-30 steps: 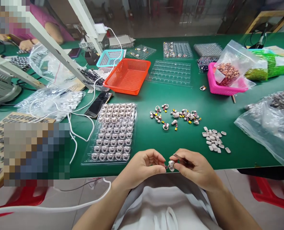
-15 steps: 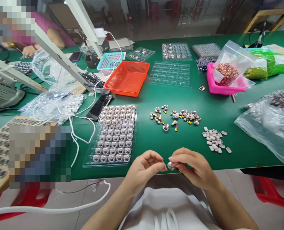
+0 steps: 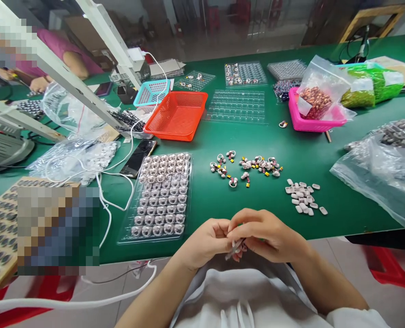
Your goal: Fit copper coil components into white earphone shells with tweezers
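Close together at the table's front edge, my left hand and my right hand both have their fingers closed round a small whitish ring-like part, mostly covered by the fingers. Something thin and grey shows at it. Beyond them lie ring-shaped parts with yellow tags on the green table. A loose pile of small pale caps is at the right. Left of my hands, a clear tray carries rows of pale rounded parts.
Behind are a red basket, a flat clear tray and a pink basket. A phone and white cables lie left; a plastic bag is right. A person's hand shows at the far left.
My hands have come together, and my left fingers have closed in on the part that my right hand was holding. The whole view has shifted slightly.
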{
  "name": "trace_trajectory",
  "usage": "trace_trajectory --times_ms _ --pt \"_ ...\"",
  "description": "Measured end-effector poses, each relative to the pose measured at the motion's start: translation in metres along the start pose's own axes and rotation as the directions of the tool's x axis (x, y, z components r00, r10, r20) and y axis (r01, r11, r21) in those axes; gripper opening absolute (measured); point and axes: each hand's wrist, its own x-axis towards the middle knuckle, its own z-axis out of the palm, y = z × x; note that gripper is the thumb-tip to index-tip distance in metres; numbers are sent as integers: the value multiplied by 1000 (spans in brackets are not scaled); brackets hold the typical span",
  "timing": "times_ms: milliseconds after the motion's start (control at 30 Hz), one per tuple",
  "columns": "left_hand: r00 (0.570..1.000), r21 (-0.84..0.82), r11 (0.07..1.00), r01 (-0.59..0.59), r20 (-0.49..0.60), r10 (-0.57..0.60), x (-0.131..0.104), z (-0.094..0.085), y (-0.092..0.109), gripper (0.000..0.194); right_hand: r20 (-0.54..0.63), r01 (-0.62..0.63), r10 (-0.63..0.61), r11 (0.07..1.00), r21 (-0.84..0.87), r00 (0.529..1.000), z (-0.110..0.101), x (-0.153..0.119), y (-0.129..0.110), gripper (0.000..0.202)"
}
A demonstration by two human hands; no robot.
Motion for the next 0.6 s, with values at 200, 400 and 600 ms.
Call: trace_trajectory --times_ms 200,400,600 --pt "960 129 983 -127 -232 155 -7 12 6 20 -300 -224 204 974 -33 932 2 -22 -1 16" --pt "832 769 534 -352 -5 555 -18 16 10 22 -162 -315 301 947 -70 940 -6 -17 -7 14" --pt "712 867 245 -435 164 683 -19 16 12 34 -55 -378 377 925 -28 925 0 -6 -6 8"
